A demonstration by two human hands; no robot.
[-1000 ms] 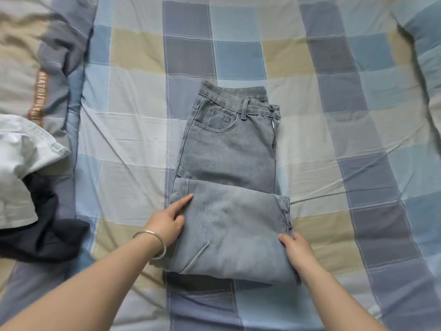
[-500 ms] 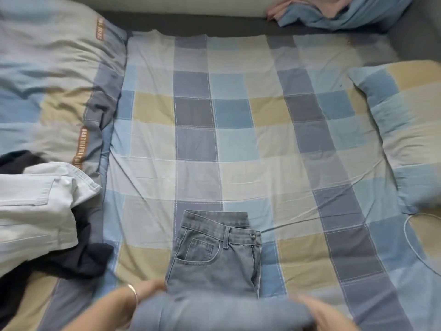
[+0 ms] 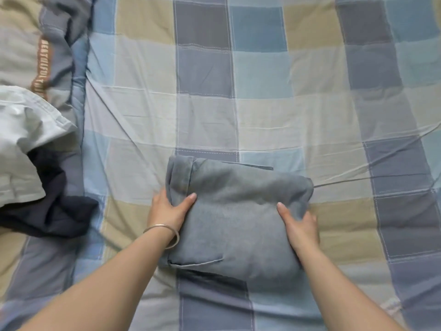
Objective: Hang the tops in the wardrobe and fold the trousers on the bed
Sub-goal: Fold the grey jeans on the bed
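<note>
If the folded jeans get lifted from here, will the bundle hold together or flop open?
The folded jeans look thick and layered, so probably hefty for their size. With the left hand and right hand gripping opposite sides, it likely stays together; lifted one-handed, the layers may sag open.

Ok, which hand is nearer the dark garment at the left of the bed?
Left. The left hand grips the folded jeans' left edge, on the side toward the dark garment. The right hand grips the jeans' right edge, farther away.

Checked bed (image 3: 262, 111) bears folded jeans (image 3: 238, 211), clothes pile (image 3: 28, 151)
</note>
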